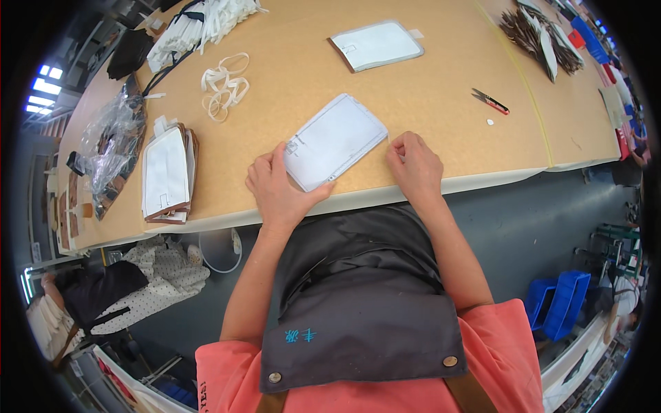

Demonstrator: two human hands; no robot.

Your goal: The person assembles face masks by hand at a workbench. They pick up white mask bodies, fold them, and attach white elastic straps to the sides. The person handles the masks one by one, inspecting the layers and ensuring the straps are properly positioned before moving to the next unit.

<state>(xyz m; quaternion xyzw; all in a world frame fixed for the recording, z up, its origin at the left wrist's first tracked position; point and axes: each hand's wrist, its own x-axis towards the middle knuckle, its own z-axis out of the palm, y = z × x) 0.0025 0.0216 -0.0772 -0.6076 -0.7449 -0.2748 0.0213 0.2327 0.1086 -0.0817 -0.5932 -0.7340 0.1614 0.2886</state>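
A flat white rectangular panel (335, 140) with stitched edges lies tilted on the tan worktable (427, 96) near its front edge. My left hand (277, 187) rests on the panel's lower left corner, fingers spread and pressing it down. My right hand (414, 164) sits just right of the panel with its fingers curled, fingertips at the panel's right edge; whether it pinches anything is hard to tell.
A stack of white-and-brown panels (167, 175) lies at the left. Another single panel (375, 45) sits farther back. White strap loops (224, 88), red-handled snips (490, 102), a clear plastic bag (113, 141) and a dark pile (540, 38) are spread around.
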